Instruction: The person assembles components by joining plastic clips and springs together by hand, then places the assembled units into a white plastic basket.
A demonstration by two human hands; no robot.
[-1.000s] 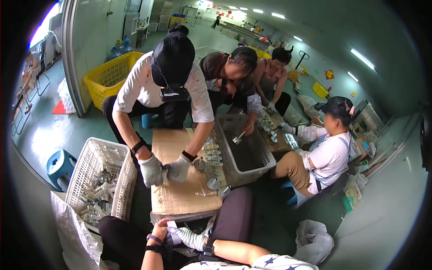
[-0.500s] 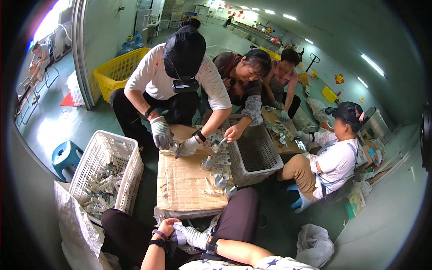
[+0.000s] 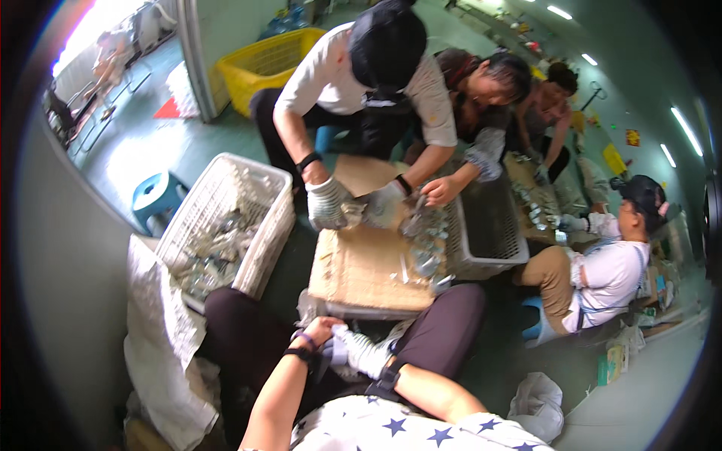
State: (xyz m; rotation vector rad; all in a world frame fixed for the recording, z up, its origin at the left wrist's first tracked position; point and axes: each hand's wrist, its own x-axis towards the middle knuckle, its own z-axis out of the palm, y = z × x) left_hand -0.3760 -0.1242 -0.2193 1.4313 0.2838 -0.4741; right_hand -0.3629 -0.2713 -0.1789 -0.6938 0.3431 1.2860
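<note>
My left hand (image 3: 322, 331) is bare, with dark bands on its wrist. Its fingers are closed in a pinch on a grey-and-white glove (image 3: 336, 349), low between my knees. My right hand (image 3: 366, 354) wears a white striped knit glove and meets the left one at the same fabric, its fingers bent together and partly hidden. Just beyond my hands is a cardboard-topped work surface (image 3: 361, 270). Small metal-and-plastic parts (image 3: 426, 239) lie along its right side. Across it, a co-worker's gloved hands (image 3: 331, 204) handle parts.
On the left stands a white crate (image 3: 274, 225) of parts, with a blue stool (image 3: 156, 197) behind it and a white sack (image 3: 162, 338) beside my leg. A grey crate (image 3: 492, 259) is right of the board. Co-workers sit around; a white bag (image 3: 536, 406) lies at lower right.
The view has tipped, so the scene sits farther right and higher. My hands stay together on the glove. The co-worker opposite has moved their gloved hands slightly apart over the board.
</note>
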